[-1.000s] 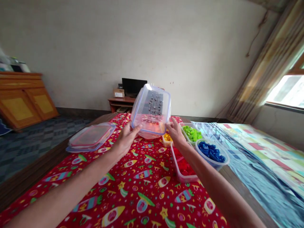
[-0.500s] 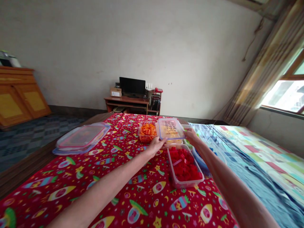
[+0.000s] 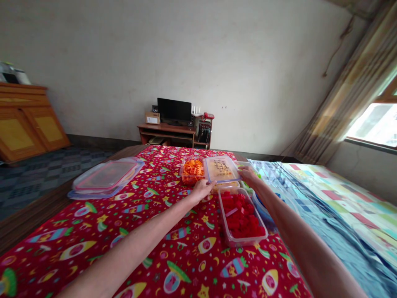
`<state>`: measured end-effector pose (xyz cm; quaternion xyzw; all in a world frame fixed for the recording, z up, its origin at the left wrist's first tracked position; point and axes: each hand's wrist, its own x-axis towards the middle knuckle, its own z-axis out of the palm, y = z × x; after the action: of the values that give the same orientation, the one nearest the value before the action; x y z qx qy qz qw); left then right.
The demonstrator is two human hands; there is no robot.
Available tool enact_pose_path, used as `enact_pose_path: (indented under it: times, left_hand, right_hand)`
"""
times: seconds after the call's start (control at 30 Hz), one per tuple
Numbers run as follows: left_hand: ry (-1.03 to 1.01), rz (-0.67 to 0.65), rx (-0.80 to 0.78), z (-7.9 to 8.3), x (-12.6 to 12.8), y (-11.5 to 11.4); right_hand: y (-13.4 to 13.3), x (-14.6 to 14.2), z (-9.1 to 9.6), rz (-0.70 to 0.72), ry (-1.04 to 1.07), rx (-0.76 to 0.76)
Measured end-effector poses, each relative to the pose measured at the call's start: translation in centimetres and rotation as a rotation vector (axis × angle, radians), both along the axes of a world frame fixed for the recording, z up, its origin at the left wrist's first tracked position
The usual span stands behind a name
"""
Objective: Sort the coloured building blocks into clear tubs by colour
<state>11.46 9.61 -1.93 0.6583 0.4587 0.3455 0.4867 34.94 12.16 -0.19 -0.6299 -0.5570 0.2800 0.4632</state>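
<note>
A clear lid with a blue-edged rim and dark lettering (image 3: 222,169) lies over a box of yellow pieces (image 3: 228,187). My left hand (image 3: 203,190) grips the lid's near left corner, fingers closed. At its right side my right hand (image 3: 249,175) has its fingers closed on the edge, partly hidden by the hand itself. Left of the lid stands a clear box of orange building blocks (image 3: 192,170). An open box of red building blocks (image 3: 242,215) sits nearer to me, below the lid. Green pieces (image 3: 247,186) show beside my right hand.
Several stacked lids (image 3: 105,178) lie at the left on the red patterned cloth (image 3: 173,240). A tub with blue pieces (image 3: 266,211) is partly behind my right forearm. A desk with a monitor (image 3: 174,111) stands against the wall; a wooden cabinet (image 3: 31,124) is far left.
The lid has come down flatter over the yellow pieces, with both hands still at its edges. The view has shifted slightly; the boxes keep their places.
</note>
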Motion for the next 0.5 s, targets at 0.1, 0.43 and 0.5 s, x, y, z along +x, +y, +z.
enact_pose_path:
  times: [0.1,0.43,0.5]
  left_hand:
    - [0.013,-0.009,-0.037,-0.2,-0.2,0.2]
    - [-0.118,0.077,-0.221,-1.1,0.0,0.0]
    - [-0.146,0.086,-0.227,-1.0,0.1,-0.2]
  right_hand:
    - [-0.1,-0.5,0.3,-0.047,-0.193,-0.078]
    - [-0.8,-1.9,2.2,-0.066,-0.868,-0.254]
    - [-0.9,-2.1,2.5,-0.056,-0.966,-0.302]
